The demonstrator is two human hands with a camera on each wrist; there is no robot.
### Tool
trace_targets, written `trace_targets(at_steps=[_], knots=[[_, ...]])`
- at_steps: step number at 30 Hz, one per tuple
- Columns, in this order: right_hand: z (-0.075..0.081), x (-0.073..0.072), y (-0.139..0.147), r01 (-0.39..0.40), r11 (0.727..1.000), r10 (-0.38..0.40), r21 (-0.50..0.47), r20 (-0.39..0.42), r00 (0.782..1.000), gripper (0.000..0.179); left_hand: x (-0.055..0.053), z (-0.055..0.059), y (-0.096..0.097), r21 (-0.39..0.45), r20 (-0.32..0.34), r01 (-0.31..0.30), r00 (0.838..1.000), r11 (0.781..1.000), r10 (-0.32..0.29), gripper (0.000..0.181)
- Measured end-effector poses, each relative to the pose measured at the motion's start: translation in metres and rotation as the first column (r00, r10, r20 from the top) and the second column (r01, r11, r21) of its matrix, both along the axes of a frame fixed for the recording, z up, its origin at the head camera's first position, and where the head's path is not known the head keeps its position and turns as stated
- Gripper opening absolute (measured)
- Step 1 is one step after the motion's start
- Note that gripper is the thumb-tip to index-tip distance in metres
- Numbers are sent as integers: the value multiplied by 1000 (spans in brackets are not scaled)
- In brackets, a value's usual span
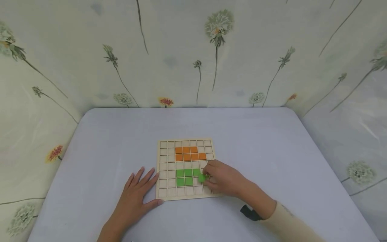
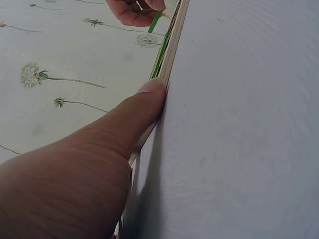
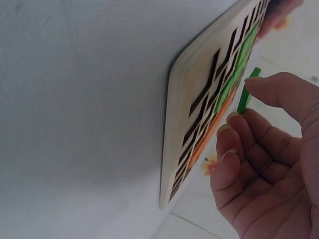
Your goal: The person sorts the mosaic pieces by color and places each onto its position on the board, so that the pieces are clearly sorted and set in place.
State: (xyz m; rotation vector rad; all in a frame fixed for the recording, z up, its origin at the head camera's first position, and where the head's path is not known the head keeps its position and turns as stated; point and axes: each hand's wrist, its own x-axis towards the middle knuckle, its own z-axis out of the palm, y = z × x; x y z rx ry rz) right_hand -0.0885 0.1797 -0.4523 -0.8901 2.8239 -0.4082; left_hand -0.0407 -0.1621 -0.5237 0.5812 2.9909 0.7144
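A wooden grid board (image 1: 164,192) lies on the table with square recesses. Two rows of orange tiles (image 1: 187,157) fill recesses in its upper half, and green tiles (image 1: 180,182) fill two rows lower down. My right hand (image 1: 225,178) pinches one loose green tile (image 1: 202,178) between thumb and fingertips, just over the lower green row; in the right wrist view this green tile (image 3: 248,90) is held on edge, apart from the board. My left hand (image 1: 135,198) lies spread at the board's left side, its thumb (image 2: 147,99) against the near edge and fingertips at the left edge.
A pale table (image 1: 121,134) extends around the board on all sides. Behind and beside it hangs a light cloth (image 1: 172,43) printed with dandelions. A dark band (image 1: 251,213) shows at the right wrist, by a beige sleeve (image 1: 287,223).
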Motion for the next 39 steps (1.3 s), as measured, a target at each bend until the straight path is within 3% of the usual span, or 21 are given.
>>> trace_targets(at_steps=[11,39], knots=[[-10,-2,-13,-35,999,36,40,-25,999,13,0,1,0,-7,-2,-1,1000,1000,1,91],[-8,-1,-17,-17,999,16,43,17,1000,15,-1,2,-1,-1,-3,-3,1000,1000,3,92]])
